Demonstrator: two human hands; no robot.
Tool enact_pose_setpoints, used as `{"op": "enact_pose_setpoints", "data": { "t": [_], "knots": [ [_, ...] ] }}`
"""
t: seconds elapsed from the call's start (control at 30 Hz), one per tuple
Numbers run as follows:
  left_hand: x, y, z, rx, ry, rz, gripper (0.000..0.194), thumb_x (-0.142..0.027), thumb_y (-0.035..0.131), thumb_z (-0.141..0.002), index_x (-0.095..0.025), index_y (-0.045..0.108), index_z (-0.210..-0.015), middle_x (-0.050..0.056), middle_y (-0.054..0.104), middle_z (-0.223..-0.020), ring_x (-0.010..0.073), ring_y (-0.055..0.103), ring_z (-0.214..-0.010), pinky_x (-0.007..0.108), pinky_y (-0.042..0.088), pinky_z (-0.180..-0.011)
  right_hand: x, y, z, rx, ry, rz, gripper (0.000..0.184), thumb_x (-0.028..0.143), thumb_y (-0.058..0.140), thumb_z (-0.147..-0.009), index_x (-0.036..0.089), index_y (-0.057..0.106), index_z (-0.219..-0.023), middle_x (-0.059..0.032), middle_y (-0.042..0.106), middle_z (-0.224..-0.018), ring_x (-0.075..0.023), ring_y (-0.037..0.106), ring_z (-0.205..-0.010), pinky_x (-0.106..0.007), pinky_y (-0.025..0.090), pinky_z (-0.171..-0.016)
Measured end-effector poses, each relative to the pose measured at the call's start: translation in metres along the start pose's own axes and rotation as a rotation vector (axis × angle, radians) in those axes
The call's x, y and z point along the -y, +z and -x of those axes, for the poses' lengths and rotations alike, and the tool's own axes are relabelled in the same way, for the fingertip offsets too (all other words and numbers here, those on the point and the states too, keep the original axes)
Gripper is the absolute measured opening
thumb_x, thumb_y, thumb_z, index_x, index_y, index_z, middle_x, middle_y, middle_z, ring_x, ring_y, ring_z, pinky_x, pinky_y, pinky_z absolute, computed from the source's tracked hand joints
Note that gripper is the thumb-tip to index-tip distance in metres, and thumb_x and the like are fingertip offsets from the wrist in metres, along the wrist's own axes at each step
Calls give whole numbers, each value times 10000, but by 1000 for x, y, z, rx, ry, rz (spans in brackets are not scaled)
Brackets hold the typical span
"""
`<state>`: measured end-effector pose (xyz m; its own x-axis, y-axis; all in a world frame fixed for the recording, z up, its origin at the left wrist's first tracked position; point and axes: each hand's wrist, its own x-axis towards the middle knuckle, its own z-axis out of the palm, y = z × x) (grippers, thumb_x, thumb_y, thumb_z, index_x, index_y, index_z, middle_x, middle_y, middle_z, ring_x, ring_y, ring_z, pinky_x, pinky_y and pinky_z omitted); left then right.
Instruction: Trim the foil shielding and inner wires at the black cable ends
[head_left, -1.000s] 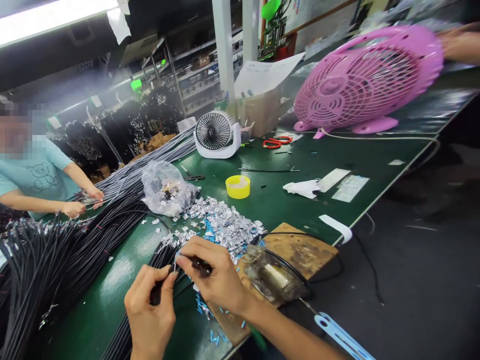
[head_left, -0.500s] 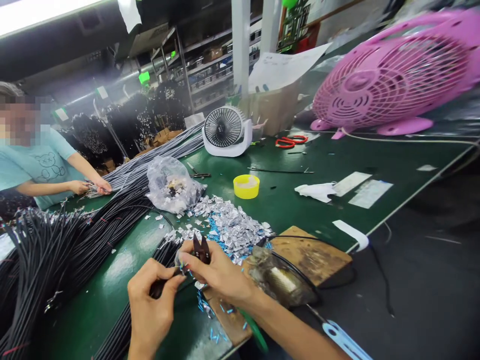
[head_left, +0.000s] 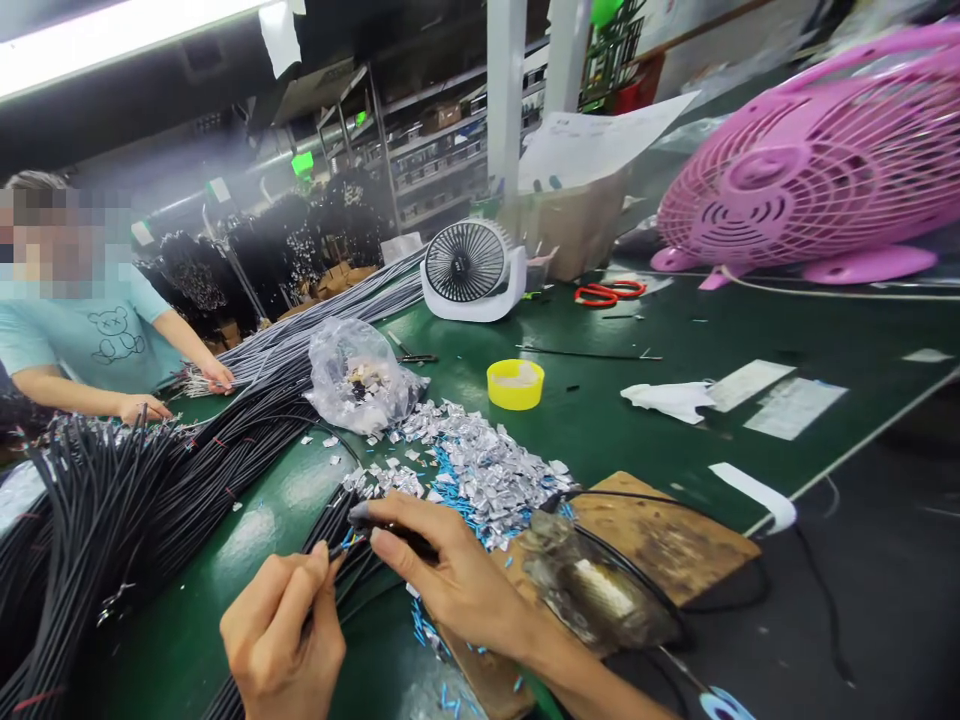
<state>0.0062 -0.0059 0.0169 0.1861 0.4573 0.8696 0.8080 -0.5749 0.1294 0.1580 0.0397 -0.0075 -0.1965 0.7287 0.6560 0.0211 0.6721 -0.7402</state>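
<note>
My left hand (head_left: 281, 640) is closed, pinching a black cable near its stripped end. Short thin coloured wires (head_left: 349, 541), blue and yellow among them, stick out between my two hands. My right hand (head_left: 450, 570) is curled around dark wire cutters (head_left: 421, 546), mostly hidden by the palm and fingers. A grey cover sits on one of its fingertips, beside the wire ends. Below and behind both hands runs a bundle of black cables (head_left: 334, 520). Just beyond the right hand lies a heap of silver foil scraps (head_left: 499, 470) mixed with blue bits.
Nearby are a plastic bag of scraps (head_left: 360, 375), a yellow dish (head_left: 515, 386), and a wooden board (head_left: 637, 530) under a grimy device (head_left: 592, 580). A white fan (head_left: 474, 270), red-handled scissors (head_left: 610, 292) and a pink fan (head_left: 817, 170) stand farther back. Another person (head_left: 105, 330) handles cables at left.
The cutters' blades, pointing up before, are now hidden in my right hand. My left hand has turned and shifted slightly left. The other person's hands have moved apart.
</note>
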Motion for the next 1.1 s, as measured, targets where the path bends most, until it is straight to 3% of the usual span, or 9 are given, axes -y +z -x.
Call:
{"op": "enact_pose_setpoints", "data": {
  "t": [0.27,0.67,0.97,1.1],
  "knots": [
    [-2,-1,-4,11,2,-38,203,6,564,-770,-170,557,-669,-43,494,-535,51,459,-448,151,420,-485,1,0,-1,26,18,50,399,340,404,-932,168,627,-650,-36,625,-640,-135,552,-591,-242,435,-554],
    [-3,-1,-5,29,-11,-22,161,-23,563,-791,-167,579,-723,-37,509,-561,53,498,-471,149,445,-507,4,-2,-3,42,13,38,453,339,385,-933,146,574,-569,-23,555,-553,-118,488,-517,-232,377,-490],
    [-2,0,-2,41,-25,-46,154,-36,572,-787,-177,599,-733,-40,529,-548,56,491,-453,155,423,-486,3,-2,-2,69,66,52,484,421,400,-926,146,637,-606,-23,573,-552,-121,484,-519,-237,391,-492],
    [-2,-1,-4,59,-62,-34,144,-50,574,-784,-185,611,-750,-22,584,-593,76,560,-511,169,468,-540,2,-2,-2,56,83,76,499,404,387,-929,148,611,-564,-35,583,-554,-128,494,-515,-248,387,-490]
  ]
}}
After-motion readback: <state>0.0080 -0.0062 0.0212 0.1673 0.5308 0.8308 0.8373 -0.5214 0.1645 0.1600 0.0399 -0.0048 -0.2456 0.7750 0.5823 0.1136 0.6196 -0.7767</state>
